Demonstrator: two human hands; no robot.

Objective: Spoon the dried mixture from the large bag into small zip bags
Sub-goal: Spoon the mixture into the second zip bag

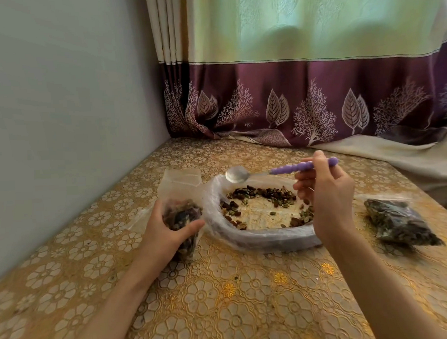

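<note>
dried mixture point(259, 196) in large bag point(259, 242); right hand point(326, 200) grips empty spoon point(281, 170) above; left hand point(168, 228) holds small zip bag point(183, 217).

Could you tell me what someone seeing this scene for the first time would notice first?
Probably the purple-handled spoon, pinched by the right hand and held empty above the large bag, whose rolled-down rim rings a thin scatter of dried mixture at the table's centre. Next, the left hand grips a partly filled small zip bag beside it, while a filled bag lies at the right.
</note>
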